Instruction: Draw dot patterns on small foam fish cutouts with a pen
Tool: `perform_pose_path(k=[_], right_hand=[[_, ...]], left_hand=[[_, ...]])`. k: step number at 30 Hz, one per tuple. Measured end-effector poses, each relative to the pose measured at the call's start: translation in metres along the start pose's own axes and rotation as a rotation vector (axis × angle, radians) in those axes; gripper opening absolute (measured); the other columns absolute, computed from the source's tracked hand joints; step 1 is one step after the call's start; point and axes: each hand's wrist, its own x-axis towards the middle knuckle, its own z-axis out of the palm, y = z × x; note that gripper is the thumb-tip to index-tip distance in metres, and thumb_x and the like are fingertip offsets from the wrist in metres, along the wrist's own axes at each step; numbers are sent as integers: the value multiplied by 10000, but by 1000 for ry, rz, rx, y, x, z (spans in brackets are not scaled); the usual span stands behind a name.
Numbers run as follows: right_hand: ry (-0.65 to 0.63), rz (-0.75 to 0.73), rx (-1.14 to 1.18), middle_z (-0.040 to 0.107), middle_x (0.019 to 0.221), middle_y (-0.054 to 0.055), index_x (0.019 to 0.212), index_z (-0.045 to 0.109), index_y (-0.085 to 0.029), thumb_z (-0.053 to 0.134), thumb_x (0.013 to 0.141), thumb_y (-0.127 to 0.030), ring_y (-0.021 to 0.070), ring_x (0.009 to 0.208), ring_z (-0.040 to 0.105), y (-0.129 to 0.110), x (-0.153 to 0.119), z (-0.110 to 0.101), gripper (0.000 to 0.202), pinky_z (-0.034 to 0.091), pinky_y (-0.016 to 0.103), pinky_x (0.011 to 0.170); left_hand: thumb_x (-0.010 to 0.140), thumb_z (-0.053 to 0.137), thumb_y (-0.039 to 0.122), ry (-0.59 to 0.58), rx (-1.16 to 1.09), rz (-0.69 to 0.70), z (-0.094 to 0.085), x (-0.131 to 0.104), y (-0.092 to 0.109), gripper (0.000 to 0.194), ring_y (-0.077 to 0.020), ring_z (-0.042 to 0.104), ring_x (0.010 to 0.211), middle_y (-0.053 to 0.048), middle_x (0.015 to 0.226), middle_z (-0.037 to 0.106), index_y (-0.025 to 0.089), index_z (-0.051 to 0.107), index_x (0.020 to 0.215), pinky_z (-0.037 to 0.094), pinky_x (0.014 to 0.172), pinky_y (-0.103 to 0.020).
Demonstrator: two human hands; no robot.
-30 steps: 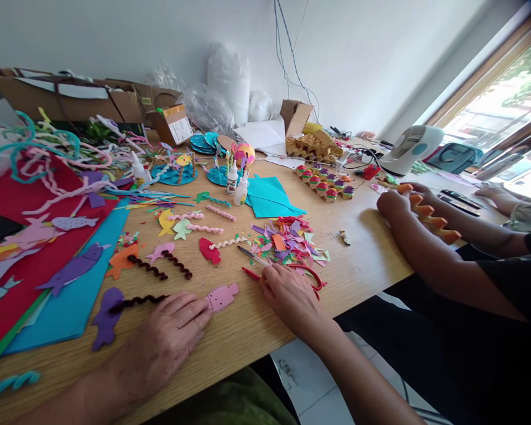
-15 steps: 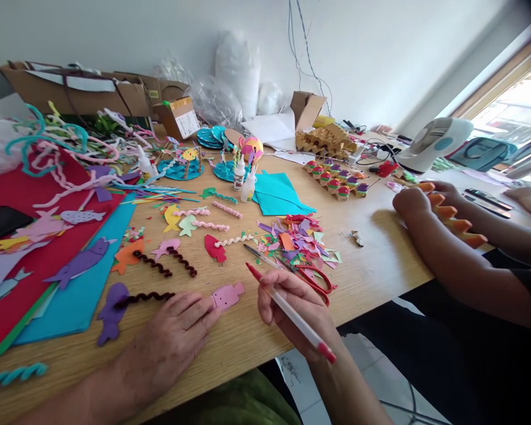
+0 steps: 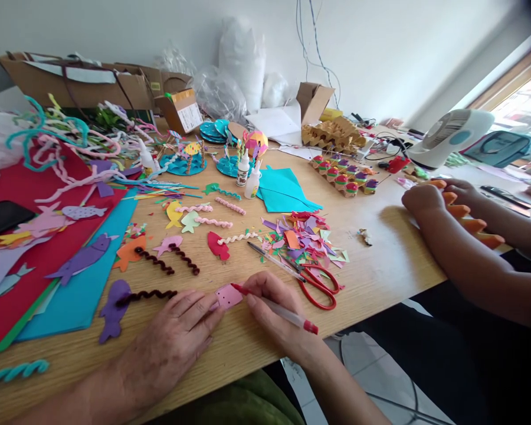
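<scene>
Right hand [image 3: 272, 307], slanting inward, has its grip pinched round a red pen [image 3: 287, 314]

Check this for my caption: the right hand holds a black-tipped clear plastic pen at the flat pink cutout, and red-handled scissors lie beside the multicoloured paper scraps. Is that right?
No, the clear plastic pen is red-tipped, as the head view shows. The right hand does hold it at the flat pink cutout; the rest stands.
</scene>
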Motion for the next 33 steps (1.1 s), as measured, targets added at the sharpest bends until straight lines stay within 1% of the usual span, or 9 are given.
perform_pose_path(k=[3,9,12,17,27,33], right_hand=[[-56,-12,-59,591,697,-29,857,571,-188,489,792,-150,99,589,504,-2,-3,3,111,371,190,534],[23,-46,-123,526,590,-51,683,500,-189,501,739,-133,81,509,445,-4,-3,11,79,329,172,481],[38,-76,-170,518,582,-57,692,497,-195,496,725,-127,78,495,434,-2,-3,13,76,329,173,484],[21,-73,-215,518,589,-55,709,496,-201,480,731,-128,86,501,444,-4,-5,12,78,331,179,491],[-36,-96,-190,545,637,-51,736,508,-203,499,771,-105,84,538,483,-6,-8,13,104,352,174,519],[-17,-130,-224,530,621,-51,720,491,-205,475,759,-95,86,524,478,-9,-8,14,118,351,177,512]], left_hand=[[957,314,101,-7,10,2,0,0,0,337,-192,539,1020,-68,1091,638,104,575,1169,417,910,-337],[961,315,115,-9,-8,15,3,-3,-1,329,-200,544,991,-60,1052,655,87,589,1141,405,922,-341],[954,327,113,-10,-5,12,5,-5,-1,324,-208,544,999,-69,1068,651,92,592,1138,414,916,-352],[961,312,120,-10,-19,9,5,-5,-1,328,-202,556,980,-50,1050,661,105,601,1117,426,906,-351],[947,350,107,-5,-53,-1,4,-5,-1,300,-211,562,990,-63,1051,661,92,599,1114,465,891,-373],[944,352,103,-16,-64,3,4,-5,-1,300,-222,571,975,-76,1039,662,79,611,1092,490,877,-383]])
